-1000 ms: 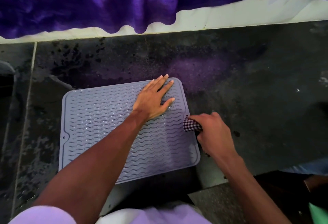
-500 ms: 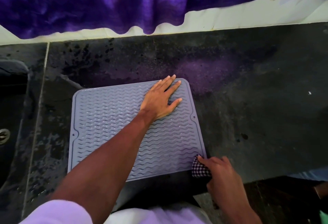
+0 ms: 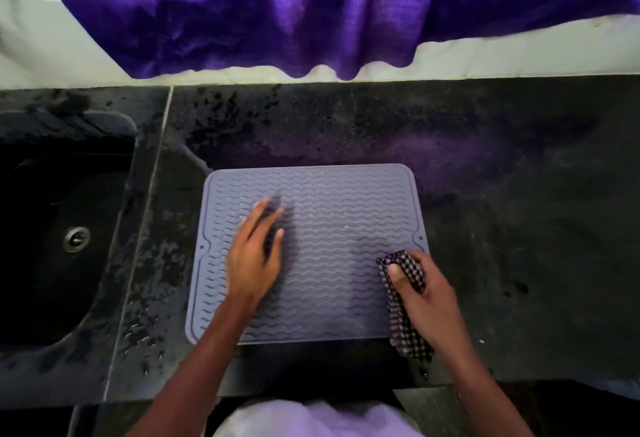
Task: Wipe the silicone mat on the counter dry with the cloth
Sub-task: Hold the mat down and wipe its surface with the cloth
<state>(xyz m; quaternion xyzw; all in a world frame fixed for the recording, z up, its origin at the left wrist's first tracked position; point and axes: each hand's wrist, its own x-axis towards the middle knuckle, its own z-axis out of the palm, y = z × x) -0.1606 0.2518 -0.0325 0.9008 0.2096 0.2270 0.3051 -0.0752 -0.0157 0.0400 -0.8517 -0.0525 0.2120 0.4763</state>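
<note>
The left hand [image 3: 254, 260] lies palm down on the silicone mat [image 3: 332, 215], fingers extended and held close together, gripping nothing. Its fingertips are blurred, so whether each one touches the mat cannot be told. The mat lies flat on the dark counter [image 3: 519, 215], directly under this hand, and extends to the right as far as the right hand [image 3: 426, 294]. The mat is grey with wavy ridges and a raised border. The right hand grips the checked cloth [image 3: 400, 319], with its fingers curled round the bunched upper end and the thumb pressed across the fabric. This hand sits at the mat's right edge, toward the near corner. The bunched part of the cloth lies on the mat just ahead of the thumb. The loose end trails back beneath the palm, past the mat's near edge and onto the counter. To the left of the left hand, beyond a strip of mottled counter, is a dark sink [image 3: 41, 194] with a metal drain [image 3: 77, 238]. Ahead of both hands, past the far edge of the counter, a purple curtain [image 3: 311, 21] hangs against a pale wall.
</note>
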